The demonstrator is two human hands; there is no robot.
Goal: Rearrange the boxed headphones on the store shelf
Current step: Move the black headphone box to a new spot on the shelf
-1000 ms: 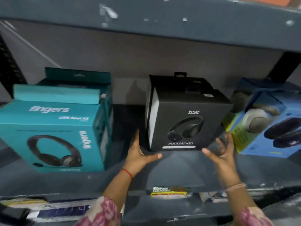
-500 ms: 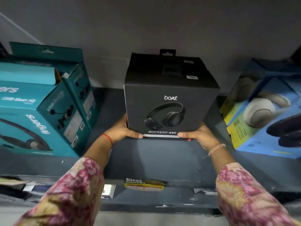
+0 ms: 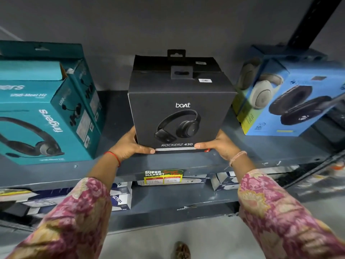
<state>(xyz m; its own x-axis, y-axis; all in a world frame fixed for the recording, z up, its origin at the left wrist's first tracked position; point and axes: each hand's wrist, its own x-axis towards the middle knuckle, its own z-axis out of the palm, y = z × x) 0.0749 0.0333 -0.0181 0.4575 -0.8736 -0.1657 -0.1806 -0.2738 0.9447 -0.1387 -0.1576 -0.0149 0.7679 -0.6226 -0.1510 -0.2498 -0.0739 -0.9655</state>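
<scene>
A black boAt Rockerz 430 headphone box (image 3: 179,101) stands at the middle of the grey shelf (image 3: 168,161). My left hand (image 3: 128,144) grips its lower left corner and my right hand (image 3: 218,144) grips its lower right corner, thumbs along the front bottom edge. A second black box (image 3: 175,60) stands directly behind it. A teal Fingers headset box (image 3: 43,113) sits to the left, with another teal box (image 3: 41,51) behind. At the right are a blue headphone box (image 3: 295,101) and a box showing beige headphones (image 3: 255,86).
A yellow and green price label (image 3: 163,177) is stuck on the shelf's front lip. White boxes (image 3: 121,195) lie on the lower shelf. A dark upright post (image 3: 309,21) rises at the right. There are gaps on both sides of the black box.
My hands went from open in front of the black box to gripping its lower corners. The box turned to face front and now sits closer to the shelf's front edge.
</scene>
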